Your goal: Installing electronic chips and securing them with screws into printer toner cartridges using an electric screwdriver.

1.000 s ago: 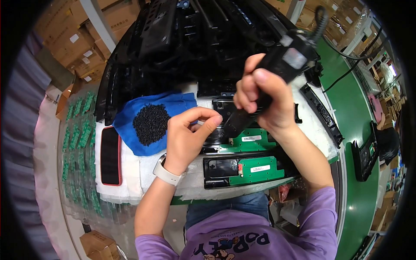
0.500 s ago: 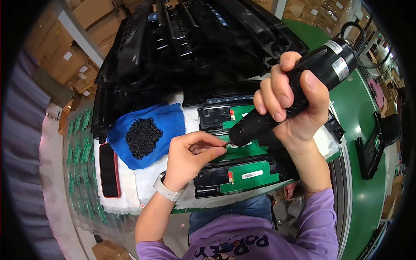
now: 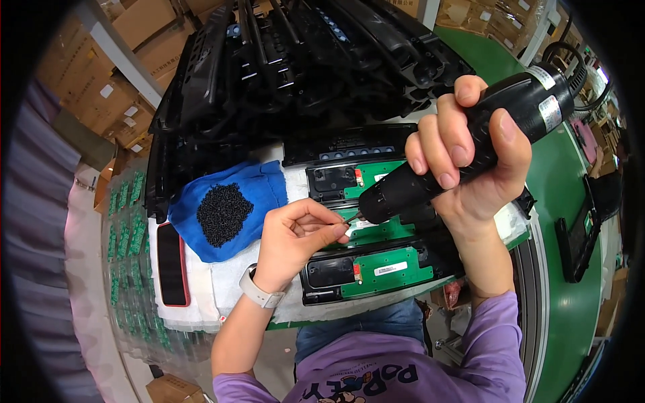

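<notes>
My right hand [image 3: 474, 151] is wrapped round a black electric screwdriver [image 3: 403, 191], which slants down to the left. Its thin bit [image 3: 354, 217] reaches the fingertips of my left hand [image 3: 295, 235]. There, thumb and forefinger are pinched together; whatever they hold is too small to make out. Beneath the bit lies a green circuit board [image 3: 383, 232] set in a black plastic housing. A similar board [image 3: 390, 270] in its housing is nearer me, and another board [image 3: 369, 176] lies beyond. Left of my left hand, a heap of small black screws [image 3: 225, 215] rests on a blue cloth [image 3: 269, 183].
A red-edged phone [image 3: 173, 265] lies at the left table edge, beside clear trays of green boards [image 3: 127, 248]. Long black plastic housings [image 3: 282, 74] are stacked at the back. On the right is a green work surface [image 3: 571, 221] with a black part [image 3: 574, 235].
My right hand and the screwdriver have shifted right and slightly upward. More of the bit shows between the tool's nose and my left fingertips. The left hand has barely moved.
</notes>
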A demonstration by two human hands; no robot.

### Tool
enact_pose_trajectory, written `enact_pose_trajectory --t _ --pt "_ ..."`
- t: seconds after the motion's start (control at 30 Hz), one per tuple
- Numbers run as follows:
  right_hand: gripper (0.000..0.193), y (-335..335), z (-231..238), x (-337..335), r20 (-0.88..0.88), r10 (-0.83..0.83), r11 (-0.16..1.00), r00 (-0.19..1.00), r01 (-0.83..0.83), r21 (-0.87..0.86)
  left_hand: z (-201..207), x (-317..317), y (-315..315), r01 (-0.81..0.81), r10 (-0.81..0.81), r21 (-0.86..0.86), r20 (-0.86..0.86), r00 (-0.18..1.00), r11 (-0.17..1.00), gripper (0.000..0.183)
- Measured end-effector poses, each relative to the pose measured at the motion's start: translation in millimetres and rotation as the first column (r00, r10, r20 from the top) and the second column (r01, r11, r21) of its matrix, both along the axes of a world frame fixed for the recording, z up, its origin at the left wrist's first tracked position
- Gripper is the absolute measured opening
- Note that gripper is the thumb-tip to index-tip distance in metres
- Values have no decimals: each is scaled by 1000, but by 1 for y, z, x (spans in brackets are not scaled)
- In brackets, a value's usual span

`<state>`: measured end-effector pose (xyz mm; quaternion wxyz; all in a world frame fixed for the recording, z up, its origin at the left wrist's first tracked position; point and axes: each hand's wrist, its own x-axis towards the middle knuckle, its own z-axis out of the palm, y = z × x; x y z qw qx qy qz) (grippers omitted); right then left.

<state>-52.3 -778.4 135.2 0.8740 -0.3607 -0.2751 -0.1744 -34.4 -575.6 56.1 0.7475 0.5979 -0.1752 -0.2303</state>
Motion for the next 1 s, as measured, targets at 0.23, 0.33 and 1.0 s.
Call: enact_pose_trajectory --t 0.23,0.33,1.0 --pt "26 4 -3 -1 -32 8 1000 999 -8 2 3 -2 1 74 -68 89 -67 995 993 13" --pt "27 5 -5 -2 -42 10 1000 999 -11 -24 2 -2 0 89 -86 76 -52 995 993 14" --pt "32 -8 0 -2 107 49 996 993 -40 -82 1 -4 0 20 -36 110 146 989 994 10"
